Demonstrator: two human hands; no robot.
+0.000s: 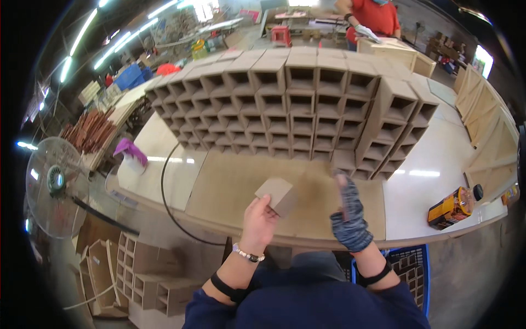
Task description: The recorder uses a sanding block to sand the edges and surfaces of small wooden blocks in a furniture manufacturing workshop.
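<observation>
A small brown open-ended box is pinched between the thumb and fingers of my bare left hand, just above the tabletop. My right hand, in a grey knitted fingerless glove, is raised to the right of it. Its fingers are stretched out and nothing shows in them. Beyond both hands stands a wide stack of the same brown boxes, several rows high, with the hollow ends facing me. Right of the main wall, boxes form a column that juts nearer to me.
A jar with an orange label stands at the table's right edge. A black cable crosses the left side, near a purple cloth. Left is a fan; below right, a blue crate. A co-worker in red works behind.
</observation>
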